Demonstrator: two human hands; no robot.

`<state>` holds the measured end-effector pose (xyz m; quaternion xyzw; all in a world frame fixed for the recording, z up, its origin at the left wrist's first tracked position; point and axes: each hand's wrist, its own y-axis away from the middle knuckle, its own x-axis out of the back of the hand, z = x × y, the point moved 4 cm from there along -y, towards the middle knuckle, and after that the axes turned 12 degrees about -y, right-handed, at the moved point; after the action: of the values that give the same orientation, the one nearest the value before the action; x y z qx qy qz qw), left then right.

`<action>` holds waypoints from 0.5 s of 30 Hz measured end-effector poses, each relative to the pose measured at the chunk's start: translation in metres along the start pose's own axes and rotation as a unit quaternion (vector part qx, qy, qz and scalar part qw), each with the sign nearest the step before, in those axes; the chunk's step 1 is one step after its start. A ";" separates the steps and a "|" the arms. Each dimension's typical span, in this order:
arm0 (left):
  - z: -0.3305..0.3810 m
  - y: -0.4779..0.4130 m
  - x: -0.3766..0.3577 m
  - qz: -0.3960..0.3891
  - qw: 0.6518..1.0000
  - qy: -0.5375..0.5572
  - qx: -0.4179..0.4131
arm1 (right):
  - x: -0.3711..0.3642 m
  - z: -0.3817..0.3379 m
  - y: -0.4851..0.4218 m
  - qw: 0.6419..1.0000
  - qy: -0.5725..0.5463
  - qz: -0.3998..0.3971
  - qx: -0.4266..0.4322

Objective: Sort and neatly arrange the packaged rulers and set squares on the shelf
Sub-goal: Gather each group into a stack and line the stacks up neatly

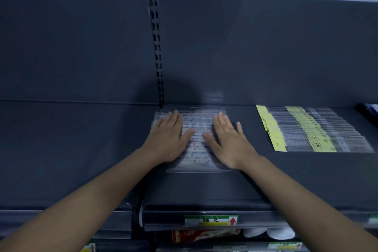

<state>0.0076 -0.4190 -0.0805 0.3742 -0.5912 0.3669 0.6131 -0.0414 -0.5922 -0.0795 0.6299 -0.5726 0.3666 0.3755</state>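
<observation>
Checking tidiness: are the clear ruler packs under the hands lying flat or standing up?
Flat. The ruler packs lie overlapped on the shelf; left hand and right hand rest palm-down on them, fingers straight.

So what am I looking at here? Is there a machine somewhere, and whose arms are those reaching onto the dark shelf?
There is no machine here. A person wears a camera on the head, so this one picture looks forward and down along their own bare arms. The left hand and the right hand lie flat, fingers straight, on a batch of clear-wrapped ruler packs. These lie on the dark shelf, close to a slotted upright post. Nothing is gripped: the palms only rest or press on the packs, probably to square them up. Further right lies a second, fanned row of packs with yellow labels. A price tag with a red arrow sits on the shelf's front edge. The picture is slightly blurred, so the print on the packs cannot be read.
</observation>
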 end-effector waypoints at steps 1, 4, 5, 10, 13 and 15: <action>0.001 -0.002 -0.003 -0.004 1.000 -0.005 0.001 | -0.003 0.000 -0.002 1.000 0.006 -0.001 -0.003; 0.000 -0.005 -0.009 0.003 1.000 -0.008 0.006 | -0.008 0.002 -0.005 1.000 0.012 0.002 -0.011; -0.002 -0.005 -0.010 0.008 1.000 -0.006 0.007 | -0.009 0.002 -0.004 1.000 0.012 0.002 -0.012; -0.001 -0.004 -0.008 0.005 1.000 -0.011 0.001 | -0.009 0.001 -0.002 1.000 0.019 -0.004 -0.015; -0.001 -0.008 0.002 0.040 0.999 -0.020 0.008 | -0.005 0.000 -0.003 0.999 0.028 -0.025 -0.021; -0.002 -0.014 0.008 0.056 0.998 -0.008 0.016 | 0.000 0.000 -0.007 0.999 0.011 -0.033 -0.024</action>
<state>0.0216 -0.4238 -0.0724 0.3532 -0.6105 0.4072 0.5803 -0.0346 -0.5916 -0.0793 0.6354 -0.5560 0.3467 0.4087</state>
